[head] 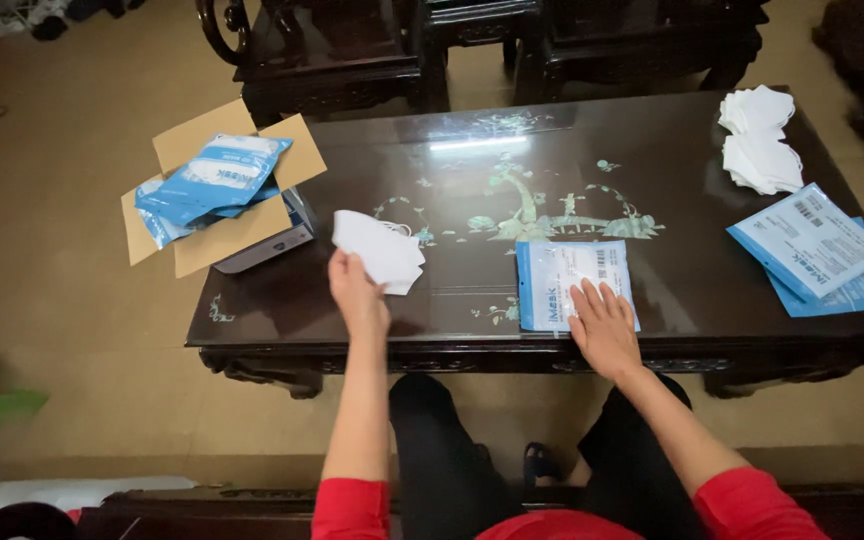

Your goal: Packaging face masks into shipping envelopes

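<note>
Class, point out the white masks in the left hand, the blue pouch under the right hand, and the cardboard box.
Masks (380,248), head view, middle of the bundle.
Pouch (564,272), head view, its upper half.
Box (222,235), head view, front flap.

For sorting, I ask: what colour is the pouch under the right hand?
Blue-edged pouch with a white label panel; head view.

- A cardboard box (214,195) with blue packets is set at the table's (652,140) left end.
- White masks (760,138) are stacked at the far right.
- Dark carved chairs (322,45) are seen behind.
</note>
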